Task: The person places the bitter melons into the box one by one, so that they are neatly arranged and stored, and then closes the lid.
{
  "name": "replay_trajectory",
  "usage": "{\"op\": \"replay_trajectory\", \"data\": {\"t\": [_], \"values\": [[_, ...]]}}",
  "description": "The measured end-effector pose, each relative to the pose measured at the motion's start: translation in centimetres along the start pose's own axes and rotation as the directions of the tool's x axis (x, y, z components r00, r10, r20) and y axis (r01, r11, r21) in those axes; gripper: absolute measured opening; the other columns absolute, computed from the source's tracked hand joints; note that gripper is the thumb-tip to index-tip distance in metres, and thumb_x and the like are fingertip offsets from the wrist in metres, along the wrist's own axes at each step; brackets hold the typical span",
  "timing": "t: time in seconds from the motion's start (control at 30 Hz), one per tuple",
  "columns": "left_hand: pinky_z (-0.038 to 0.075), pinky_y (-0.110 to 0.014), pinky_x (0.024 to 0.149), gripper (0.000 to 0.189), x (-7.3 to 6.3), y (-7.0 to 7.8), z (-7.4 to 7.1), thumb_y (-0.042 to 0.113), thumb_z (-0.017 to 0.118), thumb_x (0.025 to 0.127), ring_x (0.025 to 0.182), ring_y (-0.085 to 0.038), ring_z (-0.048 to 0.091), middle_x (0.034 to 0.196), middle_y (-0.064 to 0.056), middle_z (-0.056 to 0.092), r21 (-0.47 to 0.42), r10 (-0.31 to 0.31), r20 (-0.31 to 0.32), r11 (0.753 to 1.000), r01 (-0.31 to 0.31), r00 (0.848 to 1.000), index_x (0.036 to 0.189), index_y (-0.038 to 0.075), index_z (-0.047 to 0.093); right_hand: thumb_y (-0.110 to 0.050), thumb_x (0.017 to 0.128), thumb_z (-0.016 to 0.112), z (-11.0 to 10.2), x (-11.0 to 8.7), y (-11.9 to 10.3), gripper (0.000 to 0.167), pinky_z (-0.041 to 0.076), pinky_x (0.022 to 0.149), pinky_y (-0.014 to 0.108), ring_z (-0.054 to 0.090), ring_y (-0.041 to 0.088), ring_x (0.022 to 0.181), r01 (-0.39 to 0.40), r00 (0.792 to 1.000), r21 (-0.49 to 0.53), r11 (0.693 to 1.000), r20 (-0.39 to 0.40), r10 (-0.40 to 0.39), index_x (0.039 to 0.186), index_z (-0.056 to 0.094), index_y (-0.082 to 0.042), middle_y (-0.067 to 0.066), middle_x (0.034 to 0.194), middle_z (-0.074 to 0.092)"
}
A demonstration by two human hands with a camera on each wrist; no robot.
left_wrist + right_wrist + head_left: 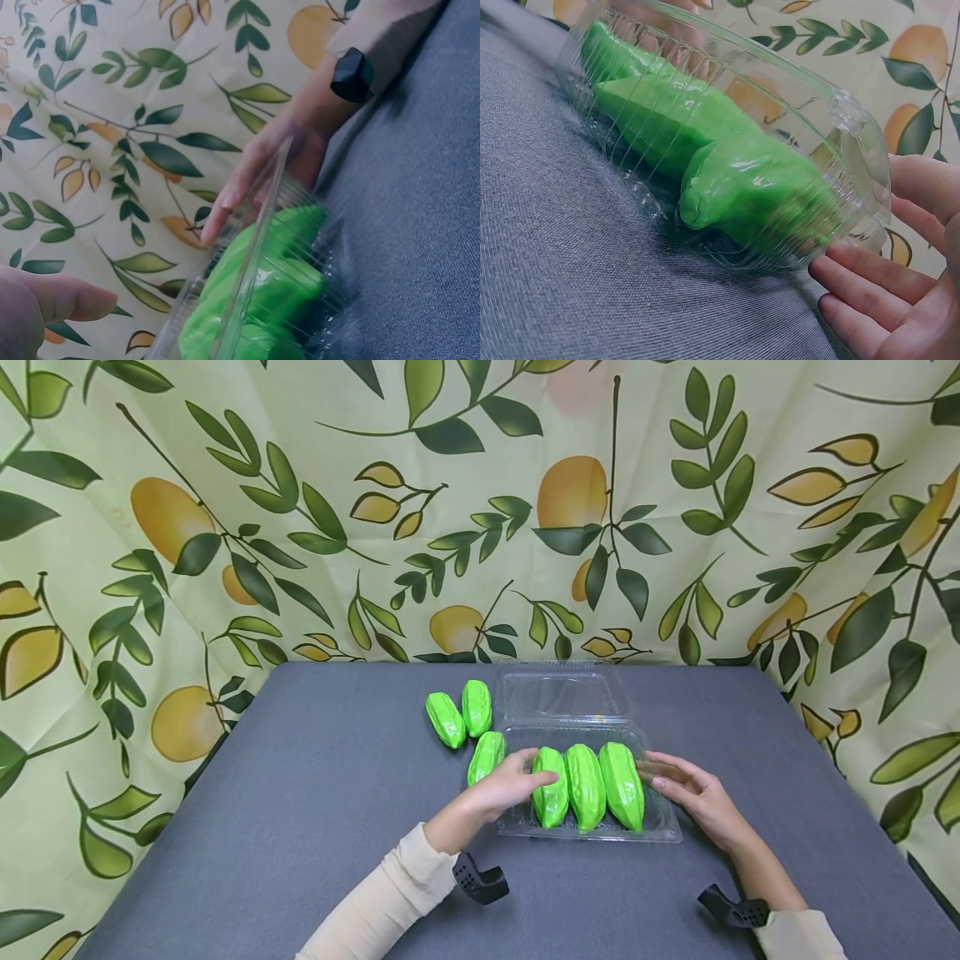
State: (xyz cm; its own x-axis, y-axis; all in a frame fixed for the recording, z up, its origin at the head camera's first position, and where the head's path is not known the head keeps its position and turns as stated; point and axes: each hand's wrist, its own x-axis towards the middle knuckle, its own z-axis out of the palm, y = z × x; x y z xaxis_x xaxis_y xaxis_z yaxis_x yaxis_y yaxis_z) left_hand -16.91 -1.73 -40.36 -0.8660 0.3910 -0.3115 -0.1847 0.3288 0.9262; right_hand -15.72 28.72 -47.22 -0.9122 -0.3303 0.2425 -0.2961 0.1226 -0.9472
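Three bright green, ridged model fruits, shaped like star fruit, lie side by side in a clear plastic clamshell box point(667, 832): a left one point(551, 806), a middle one point(586, 785) and a right one point(622, 785). My left hand point(510, 785) reaches over the box's left side, beside the left fruit. Its thumb point(79, 298) is extended and apart from the box in the left wrist view; its other fingers are partly hidden. At the box's right wall, my right hand point(697, 797) touches the plastic with fairly straight fingers point(870, 289).
Another green fruit point(487, 756) lies left of the box, close to its wall. Two more, one upright point(477, 708) and one slanted point(446, 720), lie farther back. The box's lid point(562, 693) is folded back on the grey table point(337, 777). A leaf-print curtain point(480, 560) hangs behind.
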Motion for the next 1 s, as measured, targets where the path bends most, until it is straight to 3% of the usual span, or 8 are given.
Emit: {"op": "replay_trajectory", "data": {"t": [0.13,0.43,0.57,1.0], "values": [[0.033,-0.055,0.118,0.065,-0.5,-0.1,-0.6,0.022,0.058,0.095,0.142,-0.042,0.034,0.156,-0.022,0.031,-0.002,0.018,0.001,1.000,-0.018,1.000,0.148,-0.004,0.030,0.003,0.097,0.047,-0.1,0.1,0.1,0.041,0.050,0.086,0.007,0.063,-0.006,0.109,0.007,1.000,0.011,1.000,0.005,-0.007,0.138,0.043,0.006,-0.020,0.122,0.066],[0.044,-0.046,0.112,0.056,-1.6,-0.4,-1.9,0.014,0.053,0.096,0.133,-0.041,0.046,0.145,-0.029,0.044,-0.054,0.104,0.030,0.993,-0.102,0.994,0.144,-0.008,0.034,0.004,0.097,0.047,-0.1,0.1,0.0,0.041,0.050,0.086,0.006,0.063,-0.006,0.110,0.017,1.000,0.015,1.000,0.009,-0.017,0.138,0.043,0.007,-0.019,0.123,0.066],[0.043,-0.045,0.113,0.052,-1.8,-0.6,-2.4,0.012,0.050,0.098,0.132,-0.041,0.048,0.142,-0.030,0.047,-0.098,0.126,0.040,0.988,-0.121,0.991,0.143,-0.009,0.035,0.003,0.098,0.047,0.0,0.1,0.0,0.041,0.050,0.086,0.006,0.063,-0.006,0.110,0.007,1.000,0.011,1.000,0.008,-0.007,0.138,0.043,0.007,-0.020,0.122,0.066],[0.045,-0.044,0.112,0.047,-2.6,-1.3,-3.7,0.009,0.046,0.099,0.127,-0.041,0.053,0.138,-0.033,0.049,-0.189,0.168,-0.009,0.968,-0.167,0.986,0.140,-0.013,0.038,0.005,0.097,0.046,0.0,0.0,0.0,0.041,0.050,0.087,0.006,0.063,-0.006,0.111,0.029,0.999,0.017,0.999,0.015,-0.030,0.138,0.042,0.009,-0.018,0.124,0.066]]}}
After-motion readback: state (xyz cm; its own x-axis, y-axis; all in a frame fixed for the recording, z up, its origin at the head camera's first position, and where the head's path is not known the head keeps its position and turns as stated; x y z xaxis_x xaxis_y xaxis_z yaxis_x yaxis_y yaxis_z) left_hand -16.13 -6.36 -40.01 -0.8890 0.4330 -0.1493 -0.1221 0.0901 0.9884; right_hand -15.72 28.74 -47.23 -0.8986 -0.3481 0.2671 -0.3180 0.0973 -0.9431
